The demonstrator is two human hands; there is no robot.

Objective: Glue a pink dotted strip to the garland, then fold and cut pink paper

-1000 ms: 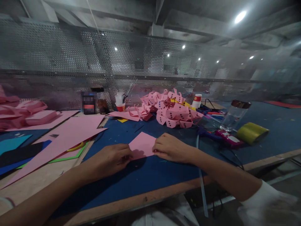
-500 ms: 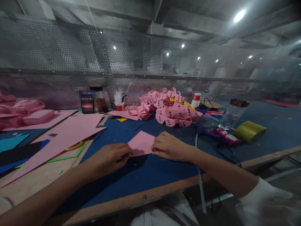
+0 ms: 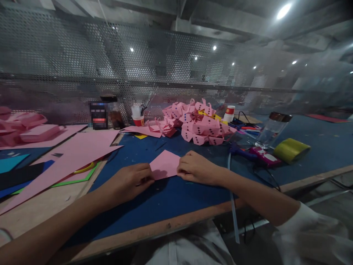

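Observation:
A small pink paper sheet (image 3: 164, 164) lies flat on the blue table mat (image 3: 171, 198) in front of me. My left hand (image 3: 129, 181) pinches its near left corner with curled fingers. My right hand (image 3: 194, 167) presses curled fingers on its right edge. Both forearms reach in from the bottom of the view.
A heap of folded pink paper pieces with black dots (image 3: 198, 125) sits behind. Large pink sheets (image 3: 74, 154) and coloured card lie left. To the right stand a glass jar (image 3: 271, 130), a yellow tape roll (image 3: 291, 150) and a purple tool (image 3: 260, 154). A perforated metal screen (image 3: 165, 73) backs the table.
Both hands stay on the pink sheet with almost no shift. The view has tilted down slightly, so everything sits a little higher in the picture.

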